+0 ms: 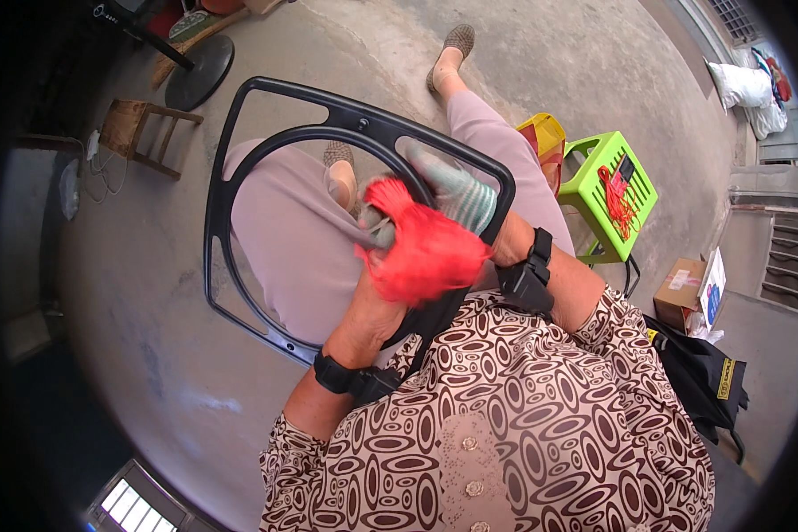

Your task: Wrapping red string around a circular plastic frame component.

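A black frame with a large round opening lies tilted across my lap. My left hand, in a grey glove, is closed on a bundle of red strands at the frame's right side. The bundle is smeared by motion and covers most of that hand. My right hand, in a grey and green striped glove, grips the frame beside the ring, just beyond the bundle. Its fingertips are partly hidden by the ring.
To the right stands a green plastic stool carrying more red cord and a small dark object. A yellow and red bag is next to it. Further right are a cardboard box and a black bag. A wooden stool stands left.
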A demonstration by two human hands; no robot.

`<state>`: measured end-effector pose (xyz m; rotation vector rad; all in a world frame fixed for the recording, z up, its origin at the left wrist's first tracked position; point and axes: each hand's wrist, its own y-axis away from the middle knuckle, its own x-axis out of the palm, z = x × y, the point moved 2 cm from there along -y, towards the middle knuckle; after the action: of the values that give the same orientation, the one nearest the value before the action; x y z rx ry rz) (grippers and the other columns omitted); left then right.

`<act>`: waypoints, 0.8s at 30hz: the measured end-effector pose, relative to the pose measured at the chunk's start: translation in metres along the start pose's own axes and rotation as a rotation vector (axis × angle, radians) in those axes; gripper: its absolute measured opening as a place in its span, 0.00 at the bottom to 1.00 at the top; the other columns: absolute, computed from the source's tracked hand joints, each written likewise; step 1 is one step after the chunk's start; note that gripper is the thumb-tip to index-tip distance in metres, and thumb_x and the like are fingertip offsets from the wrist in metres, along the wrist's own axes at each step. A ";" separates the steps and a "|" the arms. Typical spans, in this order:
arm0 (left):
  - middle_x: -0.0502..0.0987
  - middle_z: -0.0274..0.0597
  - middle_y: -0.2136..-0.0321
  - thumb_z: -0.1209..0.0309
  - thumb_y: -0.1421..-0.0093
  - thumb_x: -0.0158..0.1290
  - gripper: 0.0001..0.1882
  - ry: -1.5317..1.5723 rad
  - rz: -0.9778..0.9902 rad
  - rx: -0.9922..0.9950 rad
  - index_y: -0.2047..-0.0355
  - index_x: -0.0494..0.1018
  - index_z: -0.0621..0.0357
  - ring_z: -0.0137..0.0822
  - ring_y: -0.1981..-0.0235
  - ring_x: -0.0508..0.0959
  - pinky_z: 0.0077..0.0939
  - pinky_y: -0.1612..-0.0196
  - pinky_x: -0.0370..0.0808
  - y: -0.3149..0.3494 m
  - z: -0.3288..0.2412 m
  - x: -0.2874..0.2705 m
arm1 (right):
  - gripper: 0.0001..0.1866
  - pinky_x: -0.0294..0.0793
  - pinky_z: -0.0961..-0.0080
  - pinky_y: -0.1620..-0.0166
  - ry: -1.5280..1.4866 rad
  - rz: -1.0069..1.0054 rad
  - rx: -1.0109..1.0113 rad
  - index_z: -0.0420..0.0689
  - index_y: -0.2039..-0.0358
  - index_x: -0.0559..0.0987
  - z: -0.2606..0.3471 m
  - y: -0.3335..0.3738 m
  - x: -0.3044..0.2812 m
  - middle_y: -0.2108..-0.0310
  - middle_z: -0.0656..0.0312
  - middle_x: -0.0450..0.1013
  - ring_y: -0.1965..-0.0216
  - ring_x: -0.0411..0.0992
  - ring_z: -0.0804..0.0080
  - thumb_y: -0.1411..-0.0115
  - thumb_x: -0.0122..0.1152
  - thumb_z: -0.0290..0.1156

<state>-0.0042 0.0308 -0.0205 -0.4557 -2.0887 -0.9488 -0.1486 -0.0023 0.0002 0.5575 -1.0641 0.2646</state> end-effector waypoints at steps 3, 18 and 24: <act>0.79 0.38 0.59 0.76 0.37 0.54 0.11 -0.221 0.088 0.043 0.54 0.75 0.62 0.28 0.57 0.78 0.24 0.52 0.75 0.001 0.003 -0.004 | 0.17 0.71 0.77 0.52 -0.096 0.331 0.023 0.41 0.68 0.73 0.002 0.003 0.003 0.70 0.66 0.67 0.58 0.73 0.71 0.41 0.64 0.43; 0.78 0.37 0.72 0.70 0.35 0.52 0.08 -0.291 0.022 0.047 0.64 0.74 0.63 0.24 0.74 0.78 0.16 0.71 0.78 0.002 -0.011 0.000 | 0.18 0.78 0.68 0.58 -0.205 -0.226 -0.515 0.40 0.56 0.70 0.044 0.047 -0.072 0.72 0.62 0.71 0.66 0.75 0.64 0.35 0.55 0.42; 0.79 0.41 0.71 0.72 0.34 0.50 0.06 -0.248 0.013 0.020 0.63 0.73 0.63 0.28 0.70 0.79 0.20 0.63 0.77 0.001 -0.014 -0.002 | 0.18 0.70 0.78 0.73 -0.225 0.263 -0.539 0.40 0.58 0.68 0.080 0.153 -0.090 0.81 0.70 0.62 0.86 0.63 0.83 0.30 0.45 0.45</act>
<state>0.0052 0.0212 -0.0159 -0.6022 -2.3118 -0.9006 -0.3220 0.0856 -0.0030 -0.0404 -1.3665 0.1347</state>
